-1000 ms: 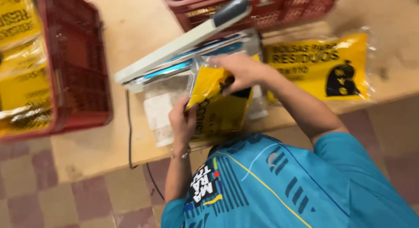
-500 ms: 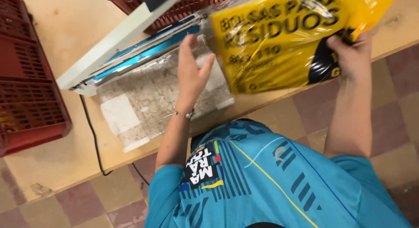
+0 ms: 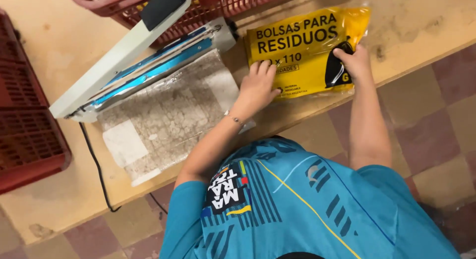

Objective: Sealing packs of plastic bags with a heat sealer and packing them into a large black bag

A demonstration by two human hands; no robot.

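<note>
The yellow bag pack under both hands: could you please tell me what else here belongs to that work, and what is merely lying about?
In hand:
- yellow bag pack, flat on the wooden table
- left hand and right hand, both pressing on it
- heat sealer with raised arm, beside the pack

Lying about:
- red basket
- second red basket
- black cable
</note>
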